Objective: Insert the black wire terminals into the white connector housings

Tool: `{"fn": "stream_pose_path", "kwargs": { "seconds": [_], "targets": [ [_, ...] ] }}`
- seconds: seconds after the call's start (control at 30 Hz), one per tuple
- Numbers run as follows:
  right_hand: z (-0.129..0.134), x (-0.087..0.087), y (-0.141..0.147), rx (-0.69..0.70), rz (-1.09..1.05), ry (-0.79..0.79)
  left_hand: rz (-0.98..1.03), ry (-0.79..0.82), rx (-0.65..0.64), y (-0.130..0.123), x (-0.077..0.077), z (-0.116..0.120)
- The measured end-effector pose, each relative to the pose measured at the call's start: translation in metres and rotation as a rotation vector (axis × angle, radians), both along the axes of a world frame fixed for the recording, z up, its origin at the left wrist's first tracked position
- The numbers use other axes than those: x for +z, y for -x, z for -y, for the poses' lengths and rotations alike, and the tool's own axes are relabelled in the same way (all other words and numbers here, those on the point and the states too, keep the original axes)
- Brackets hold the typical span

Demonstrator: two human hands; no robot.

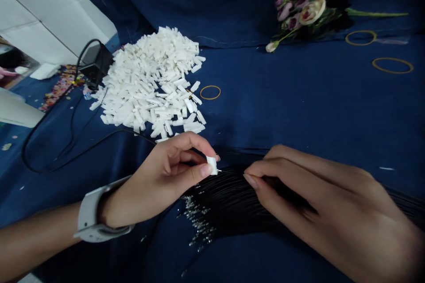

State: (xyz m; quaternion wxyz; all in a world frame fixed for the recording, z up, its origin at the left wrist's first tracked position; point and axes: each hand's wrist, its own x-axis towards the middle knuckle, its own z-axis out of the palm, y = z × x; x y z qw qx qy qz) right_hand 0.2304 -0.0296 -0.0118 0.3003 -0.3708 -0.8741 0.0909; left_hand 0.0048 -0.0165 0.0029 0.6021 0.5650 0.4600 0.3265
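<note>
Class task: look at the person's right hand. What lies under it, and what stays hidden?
Thin black wires lie under the right hand, their metal tips fanning out on dark blue cloth. The stretch beneath the palm is covered and cannot be seen.
</note>
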Motion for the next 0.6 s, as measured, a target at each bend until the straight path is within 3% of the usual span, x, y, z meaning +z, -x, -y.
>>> {"fn": "stream_pose_path", "kwargs": {
  "seconds": [0.6],
  "targets": [
    [-0.002, -0.003, 0.008, 0.171, 0.087, 0.064, -0.048, -0.006, 0.044, -0.009, -0.005, 0.011]
  ]
}}
